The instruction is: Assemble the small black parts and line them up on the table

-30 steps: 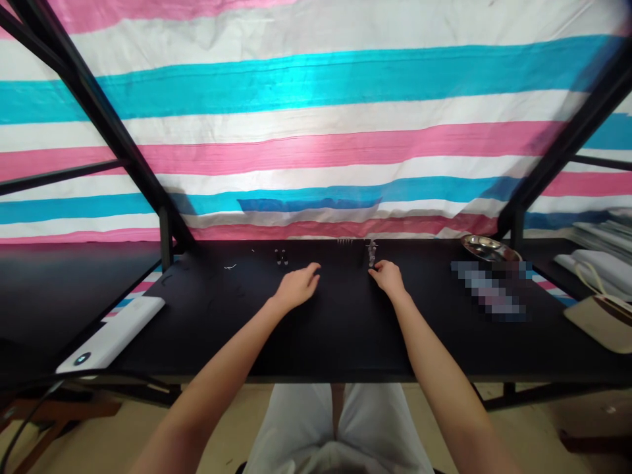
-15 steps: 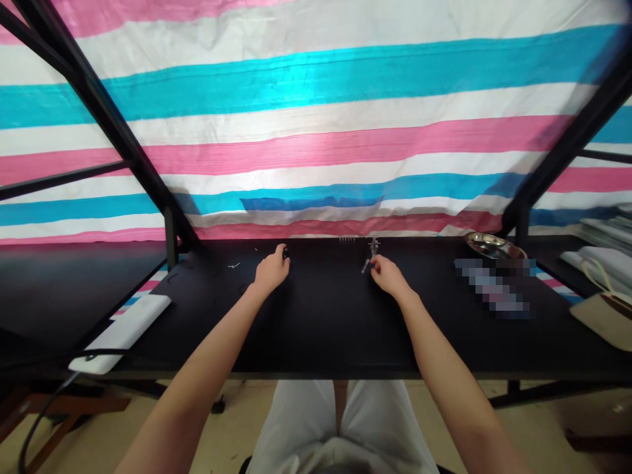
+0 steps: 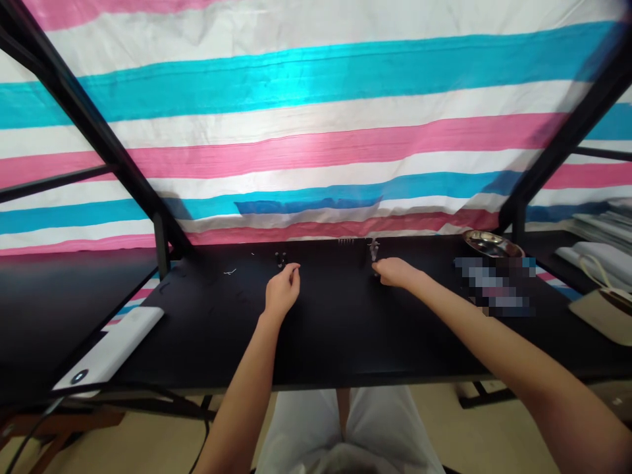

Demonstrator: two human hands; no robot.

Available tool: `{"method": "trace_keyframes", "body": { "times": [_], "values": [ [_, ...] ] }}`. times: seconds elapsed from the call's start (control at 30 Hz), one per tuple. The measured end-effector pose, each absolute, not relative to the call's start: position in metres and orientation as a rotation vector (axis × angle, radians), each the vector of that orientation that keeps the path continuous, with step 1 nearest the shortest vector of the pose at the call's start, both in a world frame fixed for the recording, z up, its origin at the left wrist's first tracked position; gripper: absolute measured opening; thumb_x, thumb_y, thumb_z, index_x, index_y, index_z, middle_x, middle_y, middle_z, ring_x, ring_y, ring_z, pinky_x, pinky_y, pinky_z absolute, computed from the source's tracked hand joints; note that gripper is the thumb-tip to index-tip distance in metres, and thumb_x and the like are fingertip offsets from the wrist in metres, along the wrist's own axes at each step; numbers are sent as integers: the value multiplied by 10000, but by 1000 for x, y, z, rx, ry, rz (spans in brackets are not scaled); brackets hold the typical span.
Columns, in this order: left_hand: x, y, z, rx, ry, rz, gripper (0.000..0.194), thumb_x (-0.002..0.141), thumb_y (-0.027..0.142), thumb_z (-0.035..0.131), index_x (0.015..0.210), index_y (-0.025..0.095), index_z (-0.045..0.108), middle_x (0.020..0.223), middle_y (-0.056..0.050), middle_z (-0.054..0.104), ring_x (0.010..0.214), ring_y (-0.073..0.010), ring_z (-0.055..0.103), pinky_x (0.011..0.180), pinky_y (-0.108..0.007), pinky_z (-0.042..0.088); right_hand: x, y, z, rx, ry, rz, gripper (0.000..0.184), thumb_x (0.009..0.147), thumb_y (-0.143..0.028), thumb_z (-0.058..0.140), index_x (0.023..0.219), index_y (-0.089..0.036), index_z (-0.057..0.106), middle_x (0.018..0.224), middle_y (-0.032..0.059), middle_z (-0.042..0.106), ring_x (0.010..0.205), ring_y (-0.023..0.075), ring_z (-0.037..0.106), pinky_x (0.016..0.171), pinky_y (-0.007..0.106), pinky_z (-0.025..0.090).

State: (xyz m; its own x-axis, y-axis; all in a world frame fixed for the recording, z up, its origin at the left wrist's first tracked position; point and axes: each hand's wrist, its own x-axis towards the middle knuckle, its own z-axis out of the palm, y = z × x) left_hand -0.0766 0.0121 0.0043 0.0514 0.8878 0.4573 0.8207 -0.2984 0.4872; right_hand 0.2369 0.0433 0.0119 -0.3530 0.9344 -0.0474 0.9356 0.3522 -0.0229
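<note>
Both my hands reach to the far edge of the black table (image 3: 345, 329). My left hand (image 3: 280, 293) is closed in a pinch, fingertips together just in front of two tiny dark items (image 3: 280, 258); what it pinches is too small to make out. My right hand (image 3: 394, 271) is closed, its fingertips at the foot of a small upright metal piece (image 3: 374, 249). A short row of tiny pins (image 3: 345, 241) lies between the two hands at the table's back edge.
A white flat device (image 3: 113, 342) with a cable lies at the left front corner. A metal dish (image 3: 491, 245) and a blurred patch sit at the right, a beige bag (image 3: 605, 316) further right. Black frame bars slant up both sides before a striped tarp.
My left hand went to the tiny dark items, then drew back a little toward me and closed in a pinch. My right hand shifted slightly toward the back edge, staying at the metal piece.
</note>
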Motion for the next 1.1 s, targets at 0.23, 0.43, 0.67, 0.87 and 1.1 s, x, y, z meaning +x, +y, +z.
{"method": "trace_keyframes", "body": {
  "times": [0.23, 0.43, 0.67, 0.87, 1.1],
  "values": [
    [-72, 5, 5, 2325, 1730, 949, 269, 860, 279, 392, 1022, 217, 598, 659, 2, 614, 572, -119, 568, 548, -205, 360, 263, 55, 4, 2218, 2846, -447, 92, 708, -217, 493, 767, -176, 551, 678, 6, 595, 596, 114, 534, 575, 215, 388],
    [-69, 4, 3, 2353, 1699, 929, 272, 865, 286, 392, 1026, 217, 600, 684, -5, 629, 588, -121, 583, 557, -203, 374, 256, 63, -23, 2450, 2800, -730, 116, 677, -232, 534, 767, -171, 573, 638, -10, 583, 578, 108, 533, 588, 217, 413],
    [-69, 3, 4, 2373, 1665, 921, 271, 869, 277, 387, 1024, 210, 599, 684, -4, 627, 590, -118, 580, 557, -202, 371, 244, 62, -32, 2693, 2629, -635, 85, 684, -237, 590, 710, -157, 604, 638, 17, 624, 599, 127, 576, 617, 224, 424],
    [-67, 1, 5, 2386, 1667, 901, 269, 863, 282, 396, 1020, 216, 604, 694, -5, 633, 595, -122, 583, 562, -205, 375, 241, 60, -36, 2709, 2545, -407, 127, 712, -286, 598, 710, -164, 633, 648, 32, 635, 628, 151, 592, 607, 233, 409],
    [-68, 1, 6, 2376, 1714, 851, 283, 867, 287, 375, 1026, 223, 601, 708, -9, 642, 619, -132, 597, 580, -211, 381, 244, 55, -29, 2678, 2360, -442, 275, 701, -368, 644, 874, -153, 643, 750, 59, 657, 723, 176, 617, 635, 238, 416]
  ]
}}
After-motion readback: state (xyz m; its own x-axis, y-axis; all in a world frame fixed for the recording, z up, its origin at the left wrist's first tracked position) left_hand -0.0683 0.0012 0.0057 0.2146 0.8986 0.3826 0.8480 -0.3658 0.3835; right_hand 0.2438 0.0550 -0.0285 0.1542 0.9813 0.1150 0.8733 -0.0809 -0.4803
